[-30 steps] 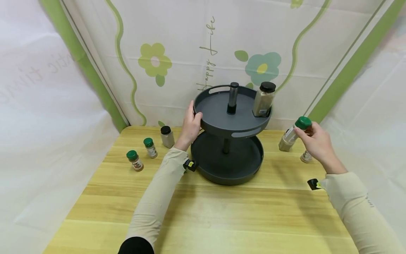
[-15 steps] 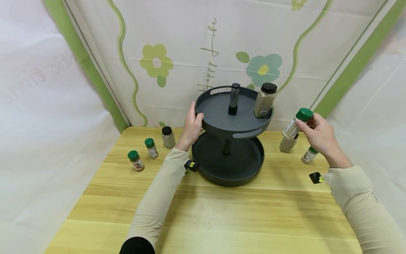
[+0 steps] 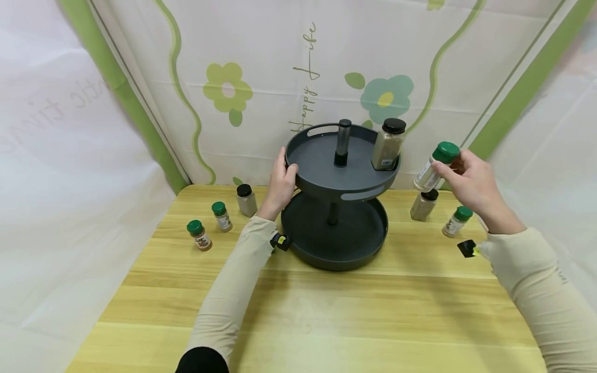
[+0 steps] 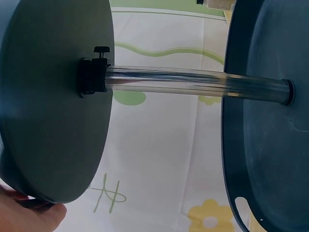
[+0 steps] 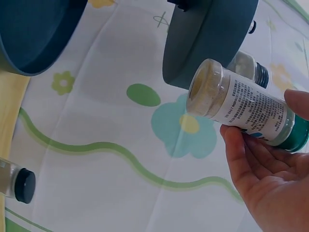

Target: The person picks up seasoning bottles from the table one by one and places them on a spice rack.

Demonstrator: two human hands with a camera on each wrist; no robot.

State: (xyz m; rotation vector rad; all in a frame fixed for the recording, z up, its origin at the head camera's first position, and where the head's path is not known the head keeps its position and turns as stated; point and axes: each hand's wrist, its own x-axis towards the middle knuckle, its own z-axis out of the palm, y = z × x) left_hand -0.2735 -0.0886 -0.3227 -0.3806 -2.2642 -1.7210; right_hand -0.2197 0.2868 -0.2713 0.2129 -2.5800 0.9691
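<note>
My right hand (image 3: pixel 475 184) holds a spice jar with a green cap (image 3: pixel 434 168) in the air, right of a dark grey two-tier tray stand (image 3: pixel 333 189). In the right wrist view the jar (image 5: pixel 251 104) is tilted, its printed label facing the camera, with fingers under it and the thumb near the cap. My left hand (image 3: pixel 280 186) grips the left rim of the upper tray, thumb over the edge. A square jar with a black cap (image 3: pixel 388 145) stands on the upper tray at the right. The lower tray (image 3: pixel 336 264) holds nothing visible.
Right of the stand are a black-capped jar (image 3: pixel 423 206) and a small green-capped jar (image 3: pixel 456 223). On the left stand a black-capped jar (image 3: pixel 246 201) and two green-capped jars, one nearer (image 3: pixel 199 237), one farther (image 3: pixel 222 217). A patterned curtain (image 3: pixel 261 145) hangs behind the wooden table (image 3: pixel 298 321).
My right hand has raised the green-capped spice jar higher, uncovering the two jars on the table below it. The left hand keeps its hold on the upper tray.
</note>
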